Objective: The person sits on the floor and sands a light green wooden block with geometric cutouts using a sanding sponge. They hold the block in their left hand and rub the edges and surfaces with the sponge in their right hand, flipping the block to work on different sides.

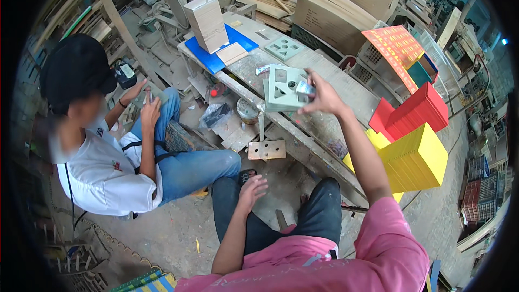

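My right hand [326, 96] reaches over the workbench, fingers curled around a small pale blue and white block [305, 90]. It is at the right edge of a stack of light green boards [277, 87] with cut-out shapes; the fingers hide part of that edge. My left hand [252, 192] hangs over my left thigh, empty, with its fingers apart. Farther back on the bench lies another light green cut-out board [284, 48]. Between the two sits a small printed packet [266, 68].
A blue sheet [238, 38] bears a tall tan stack [208, 26]. Red boards [421, 109] and yellow boards [417, 158] are piled at the bench's right. A seated co-worker [108, 167] is at left, hands near a small piece. Below the bench stands a bucket [247, 112].
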A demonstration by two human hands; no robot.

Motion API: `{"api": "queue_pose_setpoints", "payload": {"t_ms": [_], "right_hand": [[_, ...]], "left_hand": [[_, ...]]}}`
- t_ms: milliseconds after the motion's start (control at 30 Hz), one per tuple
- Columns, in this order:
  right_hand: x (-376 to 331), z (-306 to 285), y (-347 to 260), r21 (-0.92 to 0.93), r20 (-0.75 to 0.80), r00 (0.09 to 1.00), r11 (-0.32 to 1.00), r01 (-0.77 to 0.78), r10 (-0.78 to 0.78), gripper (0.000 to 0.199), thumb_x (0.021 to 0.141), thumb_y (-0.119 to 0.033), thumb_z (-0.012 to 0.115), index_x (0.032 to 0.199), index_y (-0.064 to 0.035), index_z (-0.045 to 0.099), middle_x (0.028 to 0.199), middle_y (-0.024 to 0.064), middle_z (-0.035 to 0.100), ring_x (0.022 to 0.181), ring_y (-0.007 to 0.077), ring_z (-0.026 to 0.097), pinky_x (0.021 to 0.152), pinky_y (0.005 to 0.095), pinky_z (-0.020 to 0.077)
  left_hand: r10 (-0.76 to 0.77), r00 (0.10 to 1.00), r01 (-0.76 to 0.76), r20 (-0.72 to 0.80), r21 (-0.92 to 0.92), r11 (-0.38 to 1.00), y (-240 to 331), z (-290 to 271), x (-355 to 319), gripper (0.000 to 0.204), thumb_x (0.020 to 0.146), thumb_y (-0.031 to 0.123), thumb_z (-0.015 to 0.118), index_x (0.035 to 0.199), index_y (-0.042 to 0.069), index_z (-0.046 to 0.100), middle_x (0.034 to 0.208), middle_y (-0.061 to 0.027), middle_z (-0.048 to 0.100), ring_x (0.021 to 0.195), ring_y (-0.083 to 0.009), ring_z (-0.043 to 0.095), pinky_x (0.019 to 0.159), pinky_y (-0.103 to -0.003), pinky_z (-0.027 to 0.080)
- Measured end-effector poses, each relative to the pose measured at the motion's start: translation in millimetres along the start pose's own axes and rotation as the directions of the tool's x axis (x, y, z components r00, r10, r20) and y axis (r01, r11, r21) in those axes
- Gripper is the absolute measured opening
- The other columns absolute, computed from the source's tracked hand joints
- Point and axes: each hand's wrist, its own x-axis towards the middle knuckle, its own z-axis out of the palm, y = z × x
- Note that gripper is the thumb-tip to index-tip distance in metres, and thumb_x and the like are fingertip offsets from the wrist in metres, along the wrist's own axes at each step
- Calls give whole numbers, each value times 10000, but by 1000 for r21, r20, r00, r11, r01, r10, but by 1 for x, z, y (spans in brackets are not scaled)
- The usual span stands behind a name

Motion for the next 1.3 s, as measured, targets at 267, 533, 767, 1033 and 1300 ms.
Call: {"api": "queue_pose_setpoints", "payload": {"t_ms": [267,533,767,1033,1300], "right_hand": [[-183,2,-117,210,134,968,961,180,-211,722,498,-255,951,951,-113,407,1540,227,298,1375,377,383,1022,404,404],[-277,5,-150,410,-354,924,864,292,-144,951,521,-262,957,1268,-116,386,1569,297,64,1250,331,508,915,402,497],[-344,35,-196,907,-414,822,253,336,391,751,753,-57,778,1343,-118,317,1251,265,485,851,193,605,562,297,528],[-339,28,-195,939,-278,714,338,62,643,297,822,82,662,1058,25,491,744,147,639,528,107,562,514,261,526],[-317,55,-214,733,-313,889,680,2,335,357,762,67,769,1041,9,555,850,46,633,698,27,562,621,159,433]], "left_hand": [[383,721,-24,577,-531,847,101,158,-83,1126,727,839,509,1547,173,118,1568,-124,219,1420,-366,262,1093,-634,276],[295,760,166,579,-612,773,116,209,-147,834,862,482,531,1520,110,179,1332,-147,410,1082,-253,460,1080,-608,308],[339,788,-62,514,-481,874,129,219,-184,575,1006,167,411,1520,68,173,1462,-288,338,1255,-381,506,1011,-551,454],[571,815,-579,99,196,792,110,190,-176,808,888,315,651,1502,26,212,1516,-242,261,1335,-331,408,1067,-501,389],[474,697,-619,539,785,17,139,195,-180,1349,528,580,848,1510,-21,147,1503,-306,190,1393,-460,222,1117,-568,173]]}}
